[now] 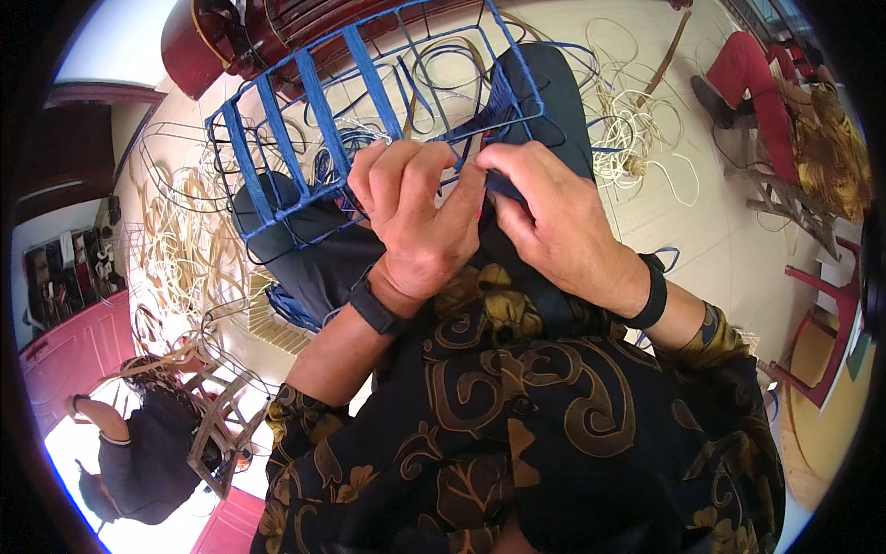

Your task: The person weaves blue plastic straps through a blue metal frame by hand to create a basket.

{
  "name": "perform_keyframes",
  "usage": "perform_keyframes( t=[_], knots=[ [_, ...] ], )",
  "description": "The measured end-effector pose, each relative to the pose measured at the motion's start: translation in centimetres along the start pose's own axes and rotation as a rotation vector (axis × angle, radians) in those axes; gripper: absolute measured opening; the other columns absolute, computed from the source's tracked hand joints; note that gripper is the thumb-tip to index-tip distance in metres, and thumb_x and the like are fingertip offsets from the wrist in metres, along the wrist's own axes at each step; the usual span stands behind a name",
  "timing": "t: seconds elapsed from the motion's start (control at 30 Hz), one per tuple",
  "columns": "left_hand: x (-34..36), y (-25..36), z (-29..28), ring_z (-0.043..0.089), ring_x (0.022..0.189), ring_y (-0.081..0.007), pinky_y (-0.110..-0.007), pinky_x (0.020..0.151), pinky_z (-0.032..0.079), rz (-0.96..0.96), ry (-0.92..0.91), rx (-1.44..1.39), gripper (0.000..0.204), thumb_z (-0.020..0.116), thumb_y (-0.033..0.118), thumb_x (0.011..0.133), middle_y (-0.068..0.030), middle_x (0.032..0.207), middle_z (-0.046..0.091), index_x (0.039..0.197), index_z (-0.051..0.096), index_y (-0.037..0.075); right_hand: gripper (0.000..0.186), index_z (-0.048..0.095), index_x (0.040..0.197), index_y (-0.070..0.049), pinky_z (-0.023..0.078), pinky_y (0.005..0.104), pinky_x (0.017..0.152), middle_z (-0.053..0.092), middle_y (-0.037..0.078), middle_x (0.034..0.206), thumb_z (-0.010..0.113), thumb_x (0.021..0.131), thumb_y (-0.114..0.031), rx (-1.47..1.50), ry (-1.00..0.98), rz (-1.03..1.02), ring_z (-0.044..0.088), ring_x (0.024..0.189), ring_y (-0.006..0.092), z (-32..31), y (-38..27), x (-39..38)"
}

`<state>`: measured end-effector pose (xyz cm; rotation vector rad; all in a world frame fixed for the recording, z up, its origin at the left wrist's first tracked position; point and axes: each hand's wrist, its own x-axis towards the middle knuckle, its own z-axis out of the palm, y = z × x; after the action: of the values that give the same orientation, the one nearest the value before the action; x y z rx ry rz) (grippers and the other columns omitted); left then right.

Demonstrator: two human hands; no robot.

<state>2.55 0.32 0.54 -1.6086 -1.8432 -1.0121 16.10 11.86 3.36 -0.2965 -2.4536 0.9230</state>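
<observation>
Across my knees rests a rectangular wire frame (443,39), wrapped in blue cord, with several broad blue woven bands (318,102) running across it. My left hand (411,208) is at the frame's near edge, its fingers curled and thumb drawn in. Close beside it, my right hand (558,222) bends its thumb and index finger inward, the fingertip almost meeting the left hand. Both hands look closed in a pinch, but what lies between the fingertips is hidden. A coil of blue strip (349,148) shows through the frame.
Pale loose strips (185,249) pile on the floor at left; more tangled cord (637,138) lies at right. Dark red wooden furniture (198,55) stands at the far side. One person (152,452) is at lower left beside a wooden stool (221,425); another, in red trousers (761,102), sits at right.
</observation>
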Motion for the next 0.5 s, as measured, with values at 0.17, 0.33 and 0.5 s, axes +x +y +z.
perform_keyframes(
  t=[0.17,0.33,0.5],
  knots=[
    [0.1,-0.3,-0.6,0.057,0.104,-0.0317,-0.044,0.090,0.047,-0.071,0.009,-0.077,0.027,0.074,0.004,0.072,-0.0109,0.111,0.064,0.099,0.074,0.007,0.032,0.073,0.111,-0.007,0.054,0.0322,0.055,0.058,0.005,0.087,0.073,0.080,-0.002,-0.205,0.128,-0.117,0.065,0.067,0.0217,0.0,0.5,0.3],
    [0.6,-1.4,-1.4,0.059,0.105,-0.0360,-0.045,0.090,0.048,-0.143,-0.031,0.007,0.029,0.075,-0.003,0.075,-0.0144,0.115,0.062,0.103,0.071,0.003,0.029,0.074,0.105,-0.008,0.052,0.0291,0.053,0.054,0.003,0.080,0.071,0.076,-0.005,-0.257,0.151,-0.209,0.064,0.065,0.0162,0.2,1.2,0.2],
    [0.8,-1.5,-1.2,0.059,0.103,-0.0358,-0.044,0.086,0.048,-0.174,-0.053,0.027,0.025,0.076,-0.003,0.075,-0.0157,0.115,0.062,0.099,0.071,0.001,0.027,0.074,0.101,-0.007,0.048,0.0286,0.050,0.053,0.003,0.076,0.075,0.075,-0.003,-0.269,0.167,-0.233,0.062,0.061,0.0161,0.2,1.3,0.7]
  ],
)
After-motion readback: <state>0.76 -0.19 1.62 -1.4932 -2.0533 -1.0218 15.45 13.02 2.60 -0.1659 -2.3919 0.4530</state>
